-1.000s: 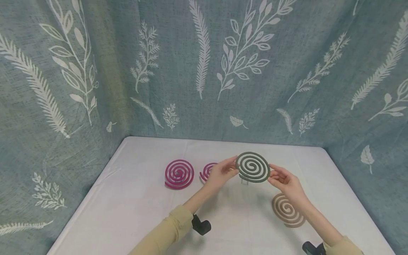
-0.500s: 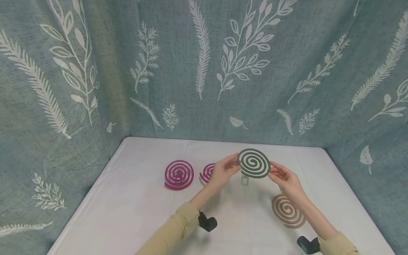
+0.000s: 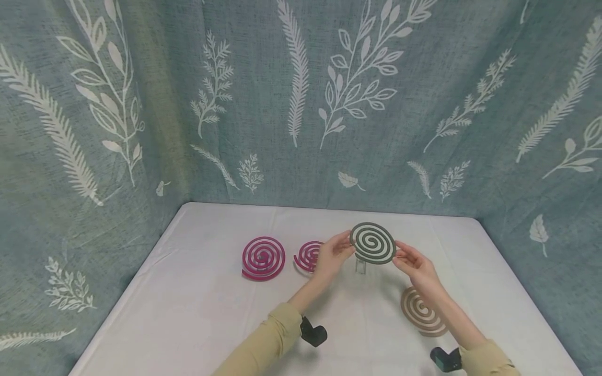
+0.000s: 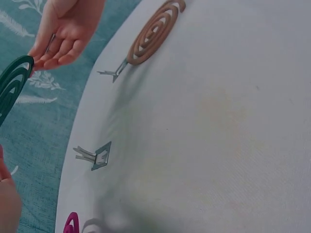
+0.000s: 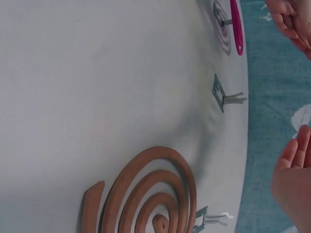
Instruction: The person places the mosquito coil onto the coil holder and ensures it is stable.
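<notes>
A dark green mosquito coil [image 3: 371,242] is held up between both hands, flat face toward the head camera. My left hand [image 3: 329,256] pinches its left edge, and my right hand [image 3: 420,267] pinches the right edge. Just below the coil, a small metal coil stand [image 3: 360,267] with upright prongs is on the white table; the left wrist view shows this stand [image 4: 101,156] bare. To the right, partly behind the right forearm, is a brown mosquito coil [image 3: 415,308]. A magenta coil [image 3: 308,255] is partly hidden by the left hand.
Another magenta coil [image 3: 263,257] is farther left on the white table [image 3: 197,313]. A second metal stand [image 4: 115,75] shows at the brown coil's end. Leaf-patterned teal cloth [image 3: 282,172] rises behind the table. Black wrist cameras [image 3: 312,332] hang at both sleeves.
The green coil has risen slightly, then dipped a little, staying pinched in both hands. The left forearm has swung right, and the right forearm a little to the left.
</notes>
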`<control>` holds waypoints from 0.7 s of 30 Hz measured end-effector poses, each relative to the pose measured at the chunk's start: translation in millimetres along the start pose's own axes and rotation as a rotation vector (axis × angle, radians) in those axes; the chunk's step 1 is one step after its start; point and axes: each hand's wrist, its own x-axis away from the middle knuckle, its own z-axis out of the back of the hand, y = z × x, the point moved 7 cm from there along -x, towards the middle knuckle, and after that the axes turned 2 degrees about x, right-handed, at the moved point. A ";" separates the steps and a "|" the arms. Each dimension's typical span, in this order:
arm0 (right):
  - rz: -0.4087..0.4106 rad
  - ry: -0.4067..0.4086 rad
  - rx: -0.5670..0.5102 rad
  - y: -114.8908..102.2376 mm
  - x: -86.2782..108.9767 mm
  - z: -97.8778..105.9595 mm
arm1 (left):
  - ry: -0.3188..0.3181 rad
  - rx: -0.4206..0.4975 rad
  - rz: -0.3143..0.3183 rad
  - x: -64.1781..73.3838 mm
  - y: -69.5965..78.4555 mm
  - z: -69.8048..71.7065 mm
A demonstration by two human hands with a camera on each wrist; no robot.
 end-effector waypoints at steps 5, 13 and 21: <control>-0.021 -0.005 0.004 6.0 -0.7 -2.6 | -0.002 -0.036 0.027 3.8 -5.2 0.5; -0.066 -0.013 -0.011 13.4 -0.8 -4.8 | 0.025 -0.063 0.005 3.0 -16.7 -2.6; -0.113 -0.005 -0.046 24.9 -2.3 -6.6 | 0.083 -0.091 0.016 -2.5 -63.2 -9.6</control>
